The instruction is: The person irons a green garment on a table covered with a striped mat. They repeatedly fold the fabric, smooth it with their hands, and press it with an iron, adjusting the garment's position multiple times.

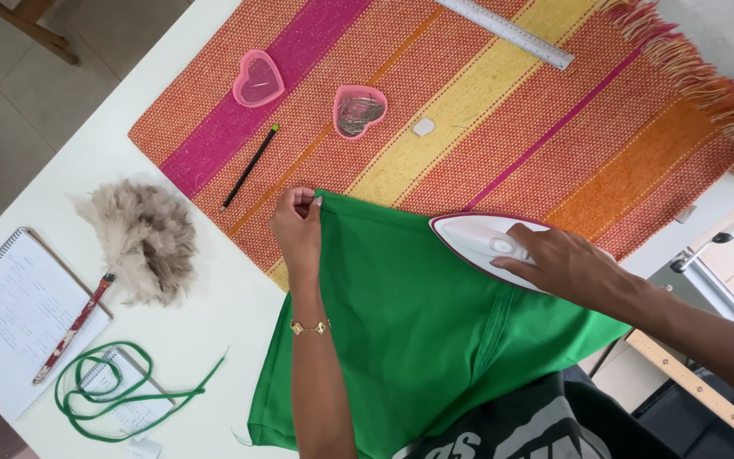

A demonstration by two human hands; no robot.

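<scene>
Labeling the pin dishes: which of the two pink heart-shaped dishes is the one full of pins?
The right-hand pink heart dish, nearer the small white block, holds a silvery heap of pins. The left heart dish, beyond the black pencil, looks nearly empty.

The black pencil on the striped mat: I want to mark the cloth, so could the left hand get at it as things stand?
Probably yes. The black pencil lies uncovered on the striped mat, just beyond the left hand, but that hand is pinching the green cloth and would have to let go.
</scene>
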